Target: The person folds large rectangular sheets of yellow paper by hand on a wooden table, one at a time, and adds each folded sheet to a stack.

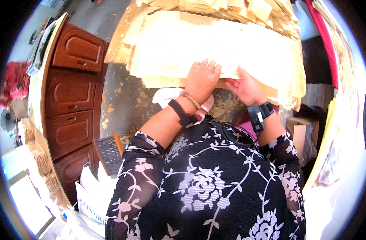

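Note:
A broad stack of thin, pale tan paper-like sheets [215, 44] lies in front of me, its top washed out by bright light. My left hand [202, 78] rests on the top sheet near the front edge, its fingers lying on the surface and its thumb hidden. To its right, my right hand [248, 87] pinches the front edge of a sheet, thumb on top and fingers beneath. How many sheets it grips I cannot tell. Below the edge, darker tan layers [171, 83] stick out. A beaded bracelet and dark band circle my left wrist; a black device is strapped to my right.
More bundled tan sheets [267, 12] lie behind the stack. On the left stands a reddish-brown wooden cabinet [71, 90]. A white cloth-like item [165, 95] hangs below the stack's front. Scraps litter the floor [125, 100]. A cardboard box [301, 128] stands at the right.

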Tool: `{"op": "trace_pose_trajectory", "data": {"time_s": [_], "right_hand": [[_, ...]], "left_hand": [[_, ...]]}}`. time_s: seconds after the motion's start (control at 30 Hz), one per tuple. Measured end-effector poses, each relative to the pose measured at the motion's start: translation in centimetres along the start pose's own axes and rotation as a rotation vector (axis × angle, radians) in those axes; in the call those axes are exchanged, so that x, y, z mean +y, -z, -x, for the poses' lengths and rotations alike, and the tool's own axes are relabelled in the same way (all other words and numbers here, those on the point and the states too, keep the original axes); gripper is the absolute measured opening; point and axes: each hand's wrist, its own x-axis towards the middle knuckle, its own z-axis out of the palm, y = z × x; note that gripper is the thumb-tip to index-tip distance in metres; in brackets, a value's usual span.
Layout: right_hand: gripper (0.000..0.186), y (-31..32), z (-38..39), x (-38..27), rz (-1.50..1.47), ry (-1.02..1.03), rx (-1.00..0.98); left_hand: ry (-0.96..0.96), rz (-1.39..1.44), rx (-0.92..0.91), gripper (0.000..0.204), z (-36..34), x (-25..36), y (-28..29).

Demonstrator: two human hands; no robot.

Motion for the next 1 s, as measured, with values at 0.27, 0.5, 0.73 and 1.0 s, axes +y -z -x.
{"op": "trace_pose_trajectory", "data": {"time_s": [0.27, 0.5, 0.73, 1.0], "right_hand": [[0.031, -3.4, 2.4, -2.6, 0.012, 0.025, -0.095], [0.045, -13.0, 3.3, -2.1, 1.467, 1.133, 0.114], [0.042, -15.4, -4.1, 0.4, 1.803, 1.116, 0.001], [0.036, -16.1, -4.4, -5.0, 1.462, 0.817, 0.085]], "left_hand": [[0.222, -0.158, 0.007, 0.009, 2.2, -8.8, 5.5], [0.077, -0.182, -0.166, 0.008, -0.6, -10.7, 7.0], [0.184, -0.293, -0.082, 0.007, 0.7, -5.8, 8.8], [0.185, -0.029, -0.271, 0.022, 2.0, -6.4, 6.0]]}}
